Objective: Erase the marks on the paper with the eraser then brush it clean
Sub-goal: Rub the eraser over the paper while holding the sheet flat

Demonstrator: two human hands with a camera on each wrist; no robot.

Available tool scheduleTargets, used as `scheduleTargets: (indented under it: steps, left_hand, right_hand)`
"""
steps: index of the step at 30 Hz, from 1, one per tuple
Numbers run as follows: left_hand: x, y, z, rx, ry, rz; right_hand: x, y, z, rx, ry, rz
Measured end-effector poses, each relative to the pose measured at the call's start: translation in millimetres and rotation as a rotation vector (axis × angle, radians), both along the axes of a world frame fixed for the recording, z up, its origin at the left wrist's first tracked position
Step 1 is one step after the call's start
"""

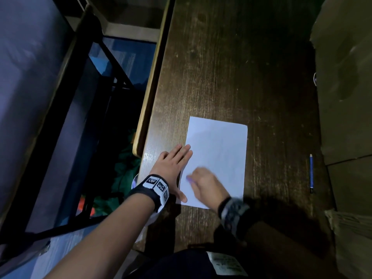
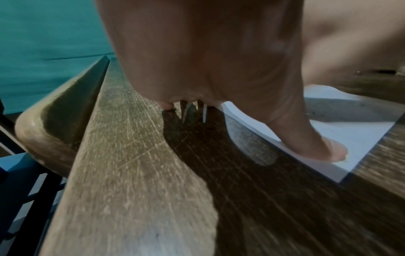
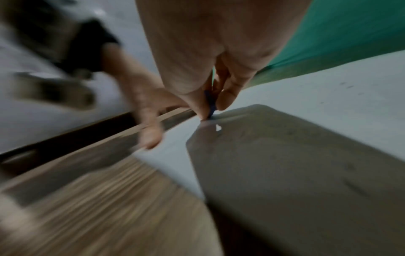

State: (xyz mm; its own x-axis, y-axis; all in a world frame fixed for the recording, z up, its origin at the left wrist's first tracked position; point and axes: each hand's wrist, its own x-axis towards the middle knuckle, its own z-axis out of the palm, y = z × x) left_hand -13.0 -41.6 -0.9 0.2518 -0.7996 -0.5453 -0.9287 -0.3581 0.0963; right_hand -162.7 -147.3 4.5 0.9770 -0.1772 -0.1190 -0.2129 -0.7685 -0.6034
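Erasing looks under way, brushing not yet begun: the paper [image 1: 216,156] lies flat on the wooden counter [image 1: 231,67], faint marks hard to make out through the blur. Right hand [image 1: 207,185] pinches a small blue eraser [image 3: 210,104] against the sheet's 7 o'clock corner. Left hand [image 1: 171,168] lies flat, fingers straight, thumb [image 2: 324,147] pinning the sheet's 9 o'clock edge; a blue pen [image 1: 311,173] lies well apart at 3 o'clock.

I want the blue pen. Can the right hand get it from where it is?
Probably yes. The pen lies alone on the table, nothing between it and the right hand. But that hand pinches the eraser, so it's busy.
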Motion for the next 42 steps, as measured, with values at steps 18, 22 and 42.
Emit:
scheduleTargets:
  steps: [18,22,42]
  left_hand:
    - [1.4,-3.3,3.6,0.020,-0.009,-0.008]
    - [-0.6,-2.5,2.7,0.015,-0.006,0.001]
    - [-0.1,-2.5,2.0,0.011,-0.007,-0.003]
  right_hand:
    - [39.1,-45.1,2.2,-0.123,-0.049,-0.135]
    - [7.1,-4.9,1.1,-0.088,-0.098,-0.024]
    - [44.9,-40.9,-0.5,-0.114,-0.033,-0.227]
